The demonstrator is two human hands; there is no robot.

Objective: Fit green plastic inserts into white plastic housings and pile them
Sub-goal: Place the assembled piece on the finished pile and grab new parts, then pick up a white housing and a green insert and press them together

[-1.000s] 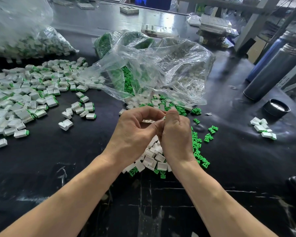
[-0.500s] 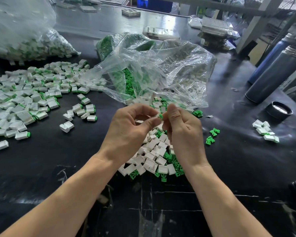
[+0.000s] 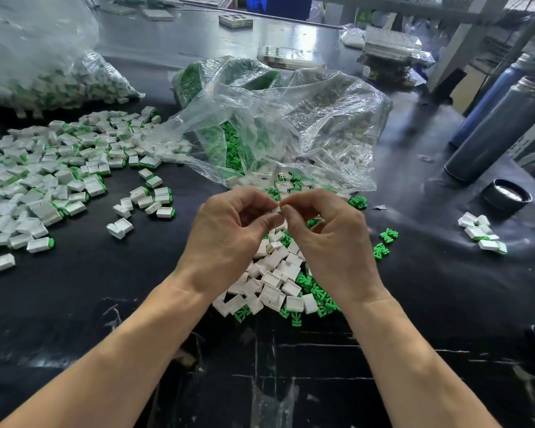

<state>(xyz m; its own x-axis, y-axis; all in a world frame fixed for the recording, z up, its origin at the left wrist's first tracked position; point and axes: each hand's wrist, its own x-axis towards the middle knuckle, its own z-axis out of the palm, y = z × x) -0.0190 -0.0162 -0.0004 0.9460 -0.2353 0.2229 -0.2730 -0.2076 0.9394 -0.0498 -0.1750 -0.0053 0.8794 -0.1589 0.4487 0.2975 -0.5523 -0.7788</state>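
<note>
A scuffed black worktable (image 3: 414, 304) carries loose white housings (image 3: 275, 270) and green inserts (image 3: 318, 299) heaped directly beneath the grip, a spread of assembled pieces (image 3: 53, 180) far to its left, clear plastic bags (image 3: 278, 125) beyond it, and dark cylinders (image 3: 494, 134) to its right.

Black table (image 3: 74, 304). Far right: two dark cylindrical flasks (image 3: 501, 131) lying side by side, a black round cap (image 3: 507, 198) just near of them. Stacked trays (image 3: 393, 54) at far edge.
</note>
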